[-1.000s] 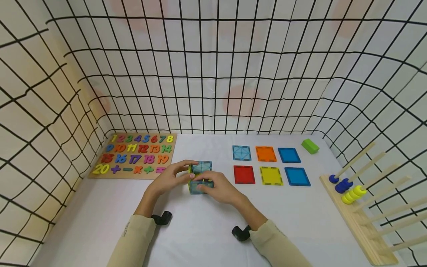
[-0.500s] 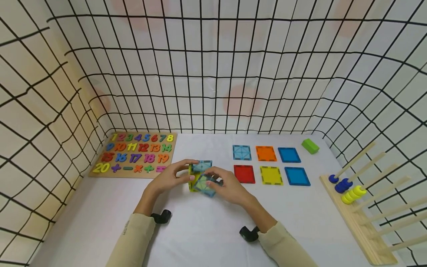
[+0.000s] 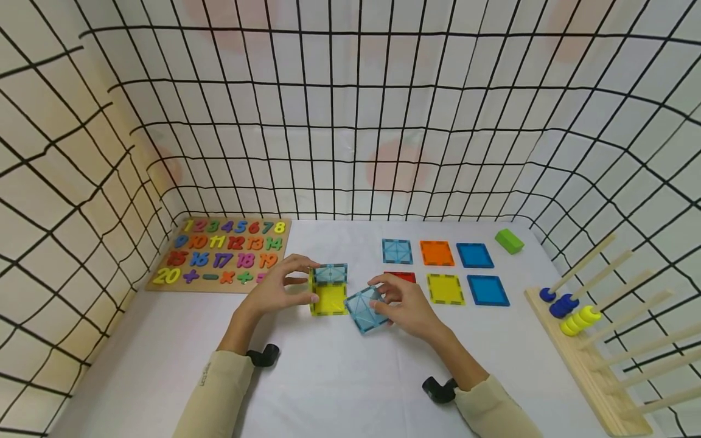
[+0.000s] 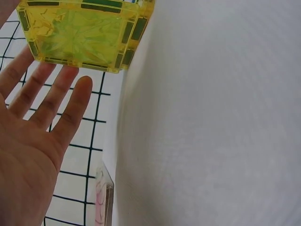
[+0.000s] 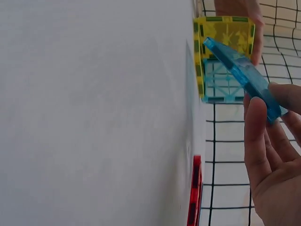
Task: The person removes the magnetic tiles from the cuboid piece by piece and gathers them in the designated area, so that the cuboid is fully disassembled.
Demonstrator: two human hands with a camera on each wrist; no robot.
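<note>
Between thumb and fingers, my right hand [image 3: 412, 309] holds a light-blue square magnetic tile [image 3: 361, 309], tilted above the table just right of a part-built box. That box has a flat yellow magnetic tile [image 3: 331, 301] as its floor. At its back stands a light-blue magnetic tile [image 3: 331, 275], and a yellow magnetic tile [image 4: 75, 37] stands upright as its left side. My left hand [image 3: 279, 291] steadies this left side, thumb at the near edge and fingertips at the far edge. In the left wrist view its fingers are spread and nearly straight.
Loose tiles lie to the right: light blue [image 3: 397, 251], orange [image 3: 437, 253], yellow [image 3: 445, 289], blue [image 3: 488, 291] and a partly covered red tile [image 3: 402, 277]. A number board [image 3: 219, 255], green block [image 3: 509, 241] and pegged bead rack [image 3: 594, 365] sit farther out. Black wire mesh surrounds the table.
My right hand has pulled the light-blue tile off the front of the box and carried it right, uncovering the yellow floor. My left hand has stayed at the box's left side.
</note>
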